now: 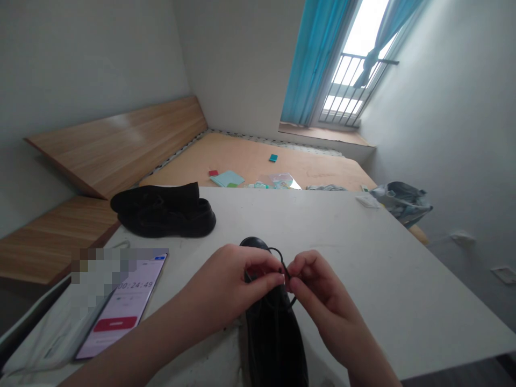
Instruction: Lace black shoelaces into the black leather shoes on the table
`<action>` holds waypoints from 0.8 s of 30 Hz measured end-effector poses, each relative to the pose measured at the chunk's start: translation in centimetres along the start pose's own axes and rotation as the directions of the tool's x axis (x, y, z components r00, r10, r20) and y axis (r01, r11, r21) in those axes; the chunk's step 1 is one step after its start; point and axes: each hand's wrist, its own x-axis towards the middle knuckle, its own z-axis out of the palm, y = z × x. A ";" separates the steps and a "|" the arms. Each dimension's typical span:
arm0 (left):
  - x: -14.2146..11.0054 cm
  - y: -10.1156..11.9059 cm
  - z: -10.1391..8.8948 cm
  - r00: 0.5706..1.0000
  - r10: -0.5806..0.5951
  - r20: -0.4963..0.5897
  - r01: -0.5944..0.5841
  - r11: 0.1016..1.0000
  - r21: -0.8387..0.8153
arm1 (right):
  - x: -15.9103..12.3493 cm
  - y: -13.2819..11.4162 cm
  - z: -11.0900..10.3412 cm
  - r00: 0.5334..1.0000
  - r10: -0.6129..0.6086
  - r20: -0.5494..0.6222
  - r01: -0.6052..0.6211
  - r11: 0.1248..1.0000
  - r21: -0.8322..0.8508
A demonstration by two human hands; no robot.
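A black lace-up shoe [278, 338] lies on the white table in front of me, its toe pointing away. Above its front my left hand [245, 279] pinches the black shoelace [276, 251] between thumb and fingers. Close by on the right, my right hand [318, 285] also grips the lace with thumb and bent forefinger. A loop of lace rises between the two hands. The fingertips nearly meet, so the exact crossing of the lace is partly hidden.
Two more black shoes [169, 215] lie at the table's [355, 242] back left. A phone [124, 306] showing a timer rests at the left beside a white object, partly blurred out. Beyond the table is a bed [250, 150] with small packets; a plastic bag [403, 201] stands at the right.
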 end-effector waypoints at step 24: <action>-0.3 0.7 0.2 0.983 0.140 -0.116 -0.149 0.986 -0.075 | -0.5 0.1 1.6 0.993 0.056 0.105 -0.062 0.996 0.061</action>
